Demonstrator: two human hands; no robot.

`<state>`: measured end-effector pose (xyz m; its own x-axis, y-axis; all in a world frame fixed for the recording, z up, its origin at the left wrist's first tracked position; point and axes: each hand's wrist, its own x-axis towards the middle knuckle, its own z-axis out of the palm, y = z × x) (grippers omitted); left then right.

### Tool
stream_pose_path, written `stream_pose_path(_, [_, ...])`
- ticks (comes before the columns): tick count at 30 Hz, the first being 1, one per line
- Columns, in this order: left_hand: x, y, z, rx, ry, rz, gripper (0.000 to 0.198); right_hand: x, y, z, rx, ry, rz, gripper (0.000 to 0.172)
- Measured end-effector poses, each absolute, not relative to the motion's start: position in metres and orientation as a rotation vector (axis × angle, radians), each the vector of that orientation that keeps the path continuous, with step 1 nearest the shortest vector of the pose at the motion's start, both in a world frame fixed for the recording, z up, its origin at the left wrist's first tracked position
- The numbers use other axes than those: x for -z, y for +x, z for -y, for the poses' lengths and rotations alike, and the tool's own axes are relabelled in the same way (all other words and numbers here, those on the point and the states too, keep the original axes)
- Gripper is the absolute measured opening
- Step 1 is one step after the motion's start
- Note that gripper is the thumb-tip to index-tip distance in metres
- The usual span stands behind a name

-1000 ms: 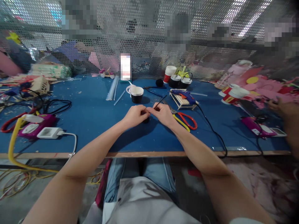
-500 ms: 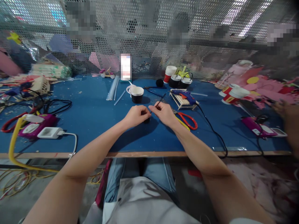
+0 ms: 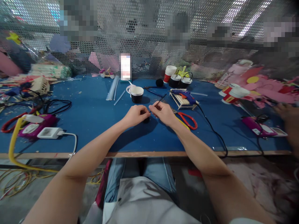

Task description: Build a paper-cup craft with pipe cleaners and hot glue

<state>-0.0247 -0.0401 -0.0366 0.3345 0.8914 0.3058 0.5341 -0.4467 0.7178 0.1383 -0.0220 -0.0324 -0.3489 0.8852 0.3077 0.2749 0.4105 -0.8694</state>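
One thin black strip (image 3: 161,99) slants up and away from the right hand (image 3: 165,112), which pinches it above the table (image 3: 93,137), while the left hand (image 3: 136,115) curls its fingertips in at the strip's lower end, over a dark piece (image 3: 146,120); whether the left grip is closed on either, I cannot tell. Over the last second the fingertips have parted slightly, baring a bit of strip between them, which suggests the work sits at that lower end. The cup (image 3: 137,98) stands apart, beyond the hands, and the scissors (image 3: 195,125) lie just beside the right hand.
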Motion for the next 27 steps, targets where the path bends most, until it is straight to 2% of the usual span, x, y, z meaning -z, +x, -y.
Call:
stream_pose_path(8, [0.022,-0.034,0.041,-0.801,2.019,-0.966,0.021,0.036,0.14,0.019,-1.064,-1.007,1.757,0.038])
stream_pose_path(15, [0.017,-0.034,0.044,-0.869,2.26,-1.079,0.015,0.036,0.141,0.019,-1.134,-1.004,1.723,0.039])
stream_pose_path(20, [0.021,-0.033,0.044,-0.857,2.4,-1.18,0.015,0.033,0.141,0.02,-0.983,-1.049,1.814,0.039])
stream_pose_path(27, [0.028,-0.032,0.041,-0.928,2.228,-1.205,0.015,0.03,0.14,0.021,-0.772,-1.079,1.872,0.037])
